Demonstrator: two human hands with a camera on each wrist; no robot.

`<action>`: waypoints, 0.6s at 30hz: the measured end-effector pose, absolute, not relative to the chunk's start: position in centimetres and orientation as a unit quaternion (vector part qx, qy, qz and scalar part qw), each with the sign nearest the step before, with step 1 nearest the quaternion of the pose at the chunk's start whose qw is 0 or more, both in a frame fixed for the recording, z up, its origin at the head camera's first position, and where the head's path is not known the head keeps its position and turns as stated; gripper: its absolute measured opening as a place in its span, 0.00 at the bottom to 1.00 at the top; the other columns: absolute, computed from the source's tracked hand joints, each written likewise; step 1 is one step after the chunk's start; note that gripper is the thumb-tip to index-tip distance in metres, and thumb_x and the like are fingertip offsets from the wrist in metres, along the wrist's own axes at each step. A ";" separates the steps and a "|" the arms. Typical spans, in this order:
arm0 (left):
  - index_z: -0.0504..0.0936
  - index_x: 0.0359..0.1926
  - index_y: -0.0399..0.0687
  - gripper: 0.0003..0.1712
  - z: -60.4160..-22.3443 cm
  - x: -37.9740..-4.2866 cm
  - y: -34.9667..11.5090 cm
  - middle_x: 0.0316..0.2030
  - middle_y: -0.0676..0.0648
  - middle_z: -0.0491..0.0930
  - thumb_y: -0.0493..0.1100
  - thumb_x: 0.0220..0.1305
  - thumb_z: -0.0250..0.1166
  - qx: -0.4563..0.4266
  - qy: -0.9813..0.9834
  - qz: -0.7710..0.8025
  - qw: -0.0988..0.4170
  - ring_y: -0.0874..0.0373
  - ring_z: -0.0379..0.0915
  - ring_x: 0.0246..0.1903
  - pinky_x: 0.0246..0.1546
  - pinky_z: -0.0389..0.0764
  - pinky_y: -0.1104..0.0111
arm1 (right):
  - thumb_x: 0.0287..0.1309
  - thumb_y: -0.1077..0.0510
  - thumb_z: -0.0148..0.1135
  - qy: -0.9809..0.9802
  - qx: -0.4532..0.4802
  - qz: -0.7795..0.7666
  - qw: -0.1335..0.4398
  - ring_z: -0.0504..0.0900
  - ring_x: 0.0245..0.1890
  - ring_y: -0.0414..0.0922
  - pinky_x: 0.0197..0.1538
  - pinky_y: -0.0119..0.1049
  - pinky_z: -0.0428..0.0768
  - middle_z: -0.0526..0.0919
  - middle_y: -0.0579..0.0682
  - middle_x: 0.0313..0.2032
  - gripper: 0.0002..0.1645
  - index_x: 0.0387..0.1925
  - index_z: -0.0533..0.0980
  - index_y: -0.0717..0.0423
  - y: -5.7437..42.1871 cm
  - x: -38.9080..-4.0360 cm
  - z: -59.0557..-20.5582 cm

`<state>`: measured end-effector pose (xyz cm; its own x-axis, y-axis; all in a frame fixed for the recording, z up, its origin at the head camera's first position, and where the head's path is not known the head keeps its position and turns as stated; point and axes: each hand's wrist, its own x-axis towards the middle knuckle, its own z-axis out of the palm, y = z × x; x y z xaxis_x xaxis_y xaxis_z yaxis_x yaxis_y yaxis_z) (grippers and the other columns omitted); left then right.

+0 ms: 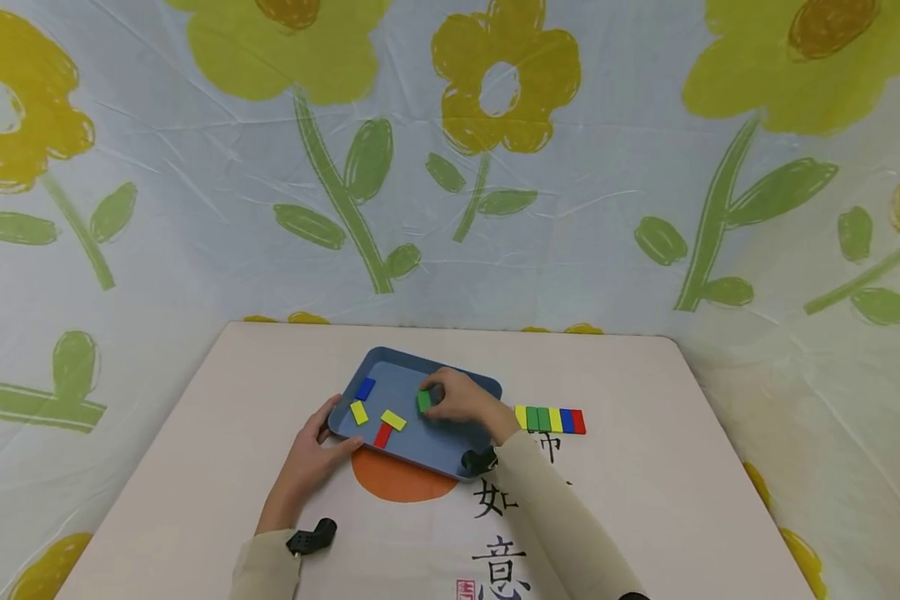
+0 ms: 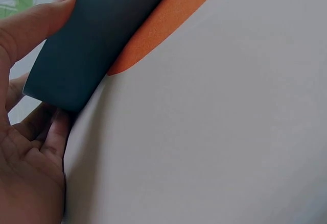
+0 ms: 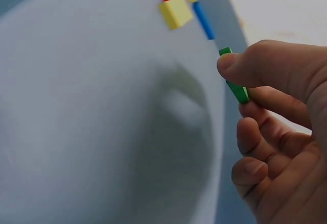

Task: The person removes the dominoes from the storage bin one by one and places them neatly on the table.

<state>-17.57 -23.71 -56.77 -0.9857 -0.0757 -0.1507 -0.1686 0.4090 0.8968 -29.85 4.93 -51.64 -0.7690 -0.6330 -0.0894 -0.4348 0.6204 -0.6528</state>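
Over the blue-grey tray [image 1: 427, 446], my right hand [image 1: 461, 397] pinches a small green block [image 1: 423, 402] between thumb and fingers. The right wrist view shows that green block [image 3: 237, 89] held up on edge, its other fingers loosely curled. My left hand [image 1: 311, 458] holds the tray's near left corner, thumb along the front wall [image 2: 97, 45] and fingers round the side. Inside the tray lie a blue block [image 1: 365, 388], a yellow block [image 1: 358, 412], and a second yellow block [image 1: 393, 419] touching a red block [image 1: 382, 435].
Right of the tray, a row of coloured blocks [image 1: 550, 419] lies side by side: yellow, green, green, yellow, blue, red. The pale table mat [image 1: 645, 500] bears an orange disc [image 1: 405, 483] and black characters [image 1: 499, 562]. A flowered cloth [image 1: 570, 225] hangs behind.
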 end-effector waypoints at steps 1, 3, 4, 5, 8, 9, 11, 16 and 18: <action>0.53 0.84 0.61 0.57 -56.8 -17.6 -23.7 0.83 0.39 0.50 0.58 0.62 0.77 -0.073 0.838 0.538 0.043 0.38 0.54 0.80 0.78 0.63 0.48 | 0.59 0.57 0.75 0.885 -0.298 -0.321 0.157 0.75 0.35 0.41 0.37 0.33 0.76 0.81 0.53 0.50 0.26 0.59 0.83 0.56 5.2 -29.8 -51.4; 0.53 0.84 0.61 0.57 -56.8 -17.5 -23.8 0.83 0.39 0.50 0.59 0.62 0.77 -0.074 0.838 0.539 0.044 0.38 0.54 0.80 0.78 0.63 0.48 | 0.59 0.57 0.75 0.884 -0.293 -0.328 0.156 0.76 0.35 0.41 0.36 0.32 0.76 0.81 0.54 0.52 0.26 0.59 0.83 0.56 5.6 -29.6 -51.0; 0.53 0.84 0.61 0.57 -56.8 -17.5 -23.8 0.83 0.39 0.50 0.59 0.62 0.77 -0.075 0.837 0.540 0.044 0.38 0.54 0.80 0.78 0.63 0.48 | 0.59 0.57 0.75 0.884 -0.292 -0.331 0.153 0.76 0.34 0.41 0.35 0.32 0.76 0.81 0.54 0.53 0.26 0.59 0.83 0.56 5.9 -29.6 -50.8; 0.53 0.84 0.61 0.57 -56.8 -17.5 -23.8 0.83 0.39 0.50 0.59 0.62 0.77 -0.076 0.836 0.541 0.044 0.38 0.54 0.80 0.78 0.63 0.48 | 0.59 0.57 0.75 0.884 -0.291 -0.333 0.150 0.76 0.35 0.41 0.35 0.32 0.76 0.81 0.54 0.53 0.26 0.59 0.83 0.56 6.2 -29.5 -50.7; 0.53 0.84 0.61 0.58 -56.9 -17.4 -23.9 0.83 0.39 0.50 0.59 0.62 0.77 -0.075 0.834 0.545 0.045 0.39 0.54 0.80 0.78 0.63 0.48 | 0.58 0.57 0.75 0.887 -0.287 -0.335 0.139 0.77 0.37 0.42 0.37 0.33 0.78 0.81 0.54 0.53 0.26 0.59 0.83 0.55 7.3 -29.3 -50.4; 0.53 0.84 0.61 0.58 -56.9 -17.4 -23.9 0.83 0.39 0.50 0.58 0.62 0.77 -0.075 0.834 0.545 0.046 0.39 0.54 0.80 0.78 0.63 0.48 | 0.57 0.57 0.75 0.887 -0.286 -0.337 0.134 0.77 0.39 0.44 0.38 0.34 0.79 0.81 0.54 0.53 0.26 0.58 0.83 0.55 7.7 -29.2 -50.3; 0.53 0.84 0.61 0.58 -56.9 -17.5 -23.9 0.83 0.39 0.50 0.59 0.62 0.76 -0.075 0.835 0.543 0.046 0.39 0.53 0.80 0.78 0.62 0.48 | 0.56 0.57 0.76 0.888 -0.283 -0.339 0.129 0.78 0.41 0.46 0.41 0.36 0.80 0.82 0.54 0.53 0.26 0.58 0.83 0.55 8.6 -29.0 -50.1; 0.53 0.84 0.60 0.58 -56.8 -17.6 -23.8 0.83 0.39 0.49 0.59 0.62 0.77 -0.075 0.838 0.538 0.047 0.38 0.52 0.81 0.78 0.61 0.47 | 0.57 0.56 0.75 0.892 -0.270 -0.343 0.117 0.79 0.45 0.51 0.45 0.38 0.81 0.82 0.55 0.54 0.25 0.57 0.84 0.56 10.9 -28.4 -49.6; 0.52 0.84 0.60 0.59 -56.9 -17.7 -23.9 0.83 0.39 0.49 0.60 0.61 0.77 -0.076 0.839 0.536 0.048 0.38 0.52 0.81 0.78 0.62 0.47 | 0.57 0.56 0.75 0.894 -0.261 -0.347 0.114 0.79 0.46 0.49 0.47 0.38 0.81 0.82 0.54 0.55 0.26 0.57 0.83 0.55 11.9 -28.3 -49.5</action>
<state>-17.69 -23.90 -56.86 -0.9839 -0.0749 -0.1621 -0.1786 0.4131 0.8930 -28.29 11.88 -49.45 -0.8372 -0.5464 -0.0229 -0.3881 0.6230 -0.6791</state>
